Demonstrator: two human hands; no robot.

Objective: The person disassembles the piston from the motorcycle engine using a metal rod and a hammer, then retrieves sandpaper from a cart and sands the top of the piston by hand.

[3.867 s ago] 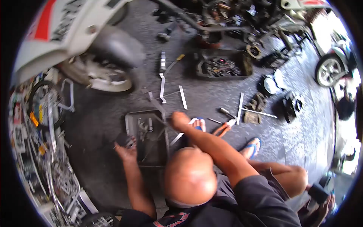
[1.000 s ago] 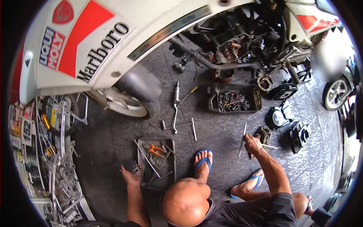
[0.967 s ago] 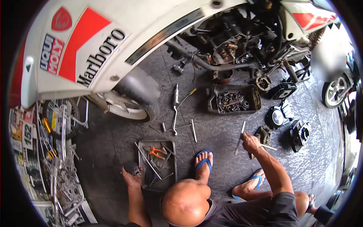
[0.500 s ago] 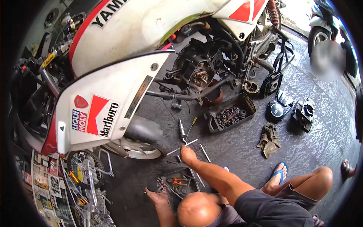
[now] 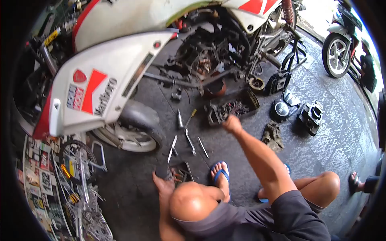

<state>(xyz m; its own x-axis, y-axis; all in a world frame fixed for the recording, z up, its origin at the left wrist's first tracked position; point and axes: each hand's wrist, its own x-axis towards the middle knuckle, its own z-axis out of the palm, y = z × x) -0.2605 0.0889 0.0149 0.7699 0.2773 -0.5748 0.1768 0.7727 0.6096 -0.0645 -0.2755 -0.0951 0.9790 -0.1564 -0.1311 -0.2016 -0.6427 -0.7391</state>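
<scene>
My left hand [image 5: 163,186] grips a dark cylindrical part [image 5: 163,170] beside my bent knee, low in the view. The part's far side and most of my fingers are hard to make out. My right hand [image 5: 232,125] is closed at the near edge of a dark rectangular tray [image 5: 252,112]. Inside that tray lies a heap of small bolts and metal bits [image 5: 233,107]. Whatever my right fingers hold, if anything, is hidden. A tool tray [image 5: 185,165] with several tools sits close to my left hand, partly covered by my knee.
A white-and-red motorcycle [image 5: 100,80] with an exposed engine [image 5: 205,64] stands ahead. On the floor are a T-handle wrench [image 5: 173,148], a long wrench [image 5: 189,140], a metal rod [image 5: 203,147], a rag [image 5: 273,136] and engine covers [image 5: 284,107]. Another person's foot [image 5: 356,182] shows at right.
My right hand has left the T-handle wrench and moved right and forward to the tray of bolts. My left hand still holds the dark part. The camera view has shifted.
</scene>
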